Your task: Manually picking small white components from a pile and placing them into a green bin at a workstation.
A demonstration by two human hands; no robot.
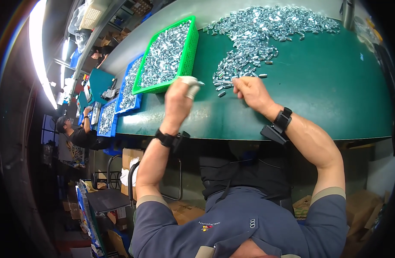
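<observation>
My left hand (179, 96) is closed, knuckles up, beside the near right corner of a green plastic basket (188, 60) filled with small shiny metal pieces. White cloth or a finger covering (189, 81) shows at its fingers, and one small metal piece (201, 83) sticks out from them. My right hand (252, 93) is closed in a pinch at the near edge of a loose heap of short silvery metal cylinders (253, 43). What lies between its fingertips is hidden. A few cylinders (222, 93) lie apart from the heap, between my two hands.
Blue trays (135, 103) of similar pieces stand left of the basket on the green tabletop (300, 107). A metal post (347, 15) rises at the far right. A black chair (105, 200) stands lower left. At the far left a co-worker (77, 133) works at the bench.
</observation>
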